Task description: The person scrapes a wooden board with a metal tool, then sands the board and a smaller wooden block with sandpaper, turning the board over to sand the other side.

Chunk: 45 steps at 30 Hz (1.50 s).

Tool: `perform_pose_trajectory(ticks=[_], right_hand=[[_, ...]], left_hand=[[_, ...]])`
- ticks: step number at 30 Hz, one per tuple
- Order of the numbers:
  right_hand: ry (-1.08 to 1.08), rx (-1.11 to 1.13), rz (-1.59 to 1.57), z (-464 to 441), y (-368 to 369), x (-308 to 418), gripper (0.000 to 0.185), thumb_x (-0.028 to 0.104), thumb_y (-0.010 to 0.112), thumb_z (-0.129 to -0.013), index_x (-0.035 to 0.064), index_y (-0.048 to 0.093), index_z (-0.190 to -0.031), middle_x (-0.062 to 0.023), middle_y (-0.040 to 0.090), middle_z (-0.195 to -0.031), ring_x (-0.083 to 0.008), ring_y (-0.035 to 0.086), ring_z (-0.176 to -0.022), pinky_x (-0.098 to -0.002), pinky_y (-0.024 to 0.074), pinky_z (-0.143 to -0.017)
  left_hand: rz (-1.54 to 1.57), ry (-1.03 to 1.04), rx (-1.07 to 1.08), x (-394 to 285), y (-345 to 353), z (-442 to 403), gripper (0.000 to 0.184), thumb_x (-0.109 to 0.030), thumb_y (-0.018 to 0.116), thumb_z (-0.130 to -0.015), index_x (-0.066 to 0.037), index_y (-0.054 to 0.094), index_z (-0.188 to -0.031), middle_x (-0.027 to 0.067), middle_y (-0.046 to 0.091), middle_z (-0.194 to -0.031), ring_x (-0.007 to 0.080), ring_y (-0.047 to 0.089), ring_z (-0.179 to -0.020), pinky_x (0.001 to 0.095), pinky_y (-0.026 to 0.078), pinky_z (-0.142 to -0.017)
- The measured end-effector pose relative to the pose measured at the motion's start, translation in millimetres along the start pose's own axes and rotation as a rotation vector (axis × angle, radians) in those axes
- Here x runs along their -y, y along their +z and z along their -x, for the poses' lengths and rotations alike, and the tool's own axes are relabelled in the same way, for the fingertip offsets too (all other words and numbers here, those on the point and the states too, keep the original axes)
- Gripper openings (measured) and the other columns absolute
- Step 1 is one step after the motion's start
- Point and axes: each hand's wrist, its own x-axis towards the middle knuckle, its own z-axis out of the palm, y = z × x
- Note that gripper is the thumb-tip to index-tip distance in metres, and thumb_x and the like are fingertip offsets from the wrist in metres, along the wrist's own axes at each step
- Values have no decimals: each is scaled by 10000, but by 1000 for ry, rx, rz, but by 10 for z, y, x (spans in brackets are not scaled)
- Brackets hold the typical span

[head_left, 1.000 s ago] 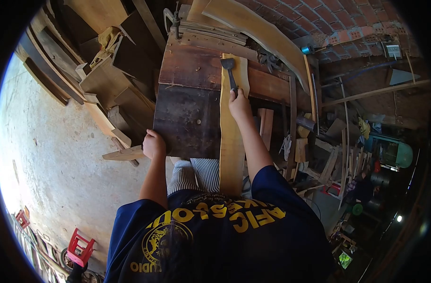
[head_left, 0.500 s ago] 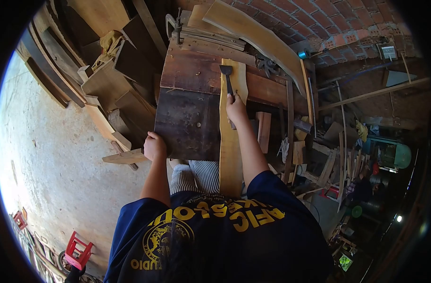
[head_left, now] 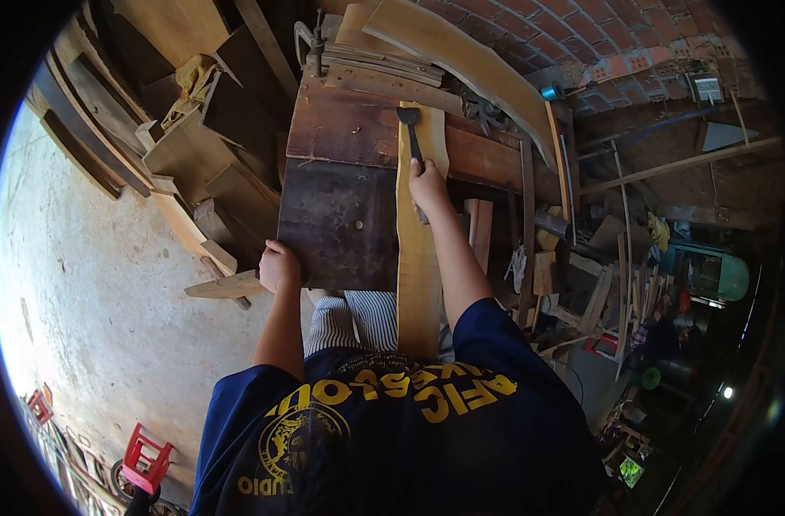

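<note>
My right hand (head_left: 428, 187) is wrapped round the handle of a dark scraper (head_left: 413, 139), whose wide flat head rests over the far end of a long yellowish board (head_left: 420, 279). The board lies lengthwise on the workbench (head_left: 337, 202), and its near end reaches back toward my body. At the bench's left corner, my left hand (head_left: 280, 265) is closed on the edge of the dark bench top. The fingertips there are partly hidden.
A clamp (head_left: 318, 47) and stacked planks (head_left: 384, 64) occupy the bench's far end. Wooden boards (head_left: 182, 155) lean to the left. A curved slab (head_left: 470, 60) stands by the brick wall (head_left: 599, 43). A red stool (head_left: 146, 458) stands on the concrete floor behind left.
My right hand and the scraper have moved slightly farther along the board, away from my body. My left hand stays at the bench edge. The view has shifted a little.
</note>
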Motion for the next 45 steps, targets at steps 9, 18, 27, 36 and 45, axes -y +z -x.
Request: perform_pose_trajectory(ticks=[9, 18, 27, 36, 45], right_hand=[[-194, -111, 118, -398, -31, -137, 409, 384, 385, -951, -1, 502, -1030, -239, 636, -785, -345, 636, -552, -434, 503, -486], [-170, -194, 195, -151, 345, -375, 411, 388, 370, -963, -5, 465, -1033, -182, 602, -660, -310, 612, -484, -391, 486, -420], [8, -3, 134, 100, -75, 328, 451, 388, 370, -956, -13, 468, -1139, -283, 629, -971, -411, 635, -889, -484, 509, -765], [-4, -13, 169, 82, -53, 168, 484, 400, 357, -955, -10, 454, -1193, -276, 631, -976, -402, 647, -847, -461, 531, -707], [-58, -78, 247, 6, -18, 16, 460, 399, 345, -962, 7, 449, -1178, -235, 650, -867, -338, 657, -621, -420, 527, -527]], left_hand=[[9, -26, 2, -6, -9, -1, 569, -412, 268, -943, -38, 692, -874, 200, 671, -874, 392, 643, -829, 498, 498, -744], [-11, -46, 2, -34, -26, 1, 556, -414, 275, -939, -56, 696, -881, 194, 674, -862, 383, 646, -826, 485, 502, -737], [-6, -23, -13, 1, 12, -15, 547, -414, 276, -940, -65, 696, -900, 195, 672, -859, 387, 644, -822, 486, 501, -731], [-28, -32, -16, 0, 25, -21, 548, -409, 281, -937, -55, 696, -887, 199, 671, -859, 391, 642, -823, 496, 500, -726], [-15, -44, -11, -27, -10, -3, 555, -414, 278, -934, -56, 695, -864, 190, 674, -851, 387, 645, -811, 488, 500, -729]])
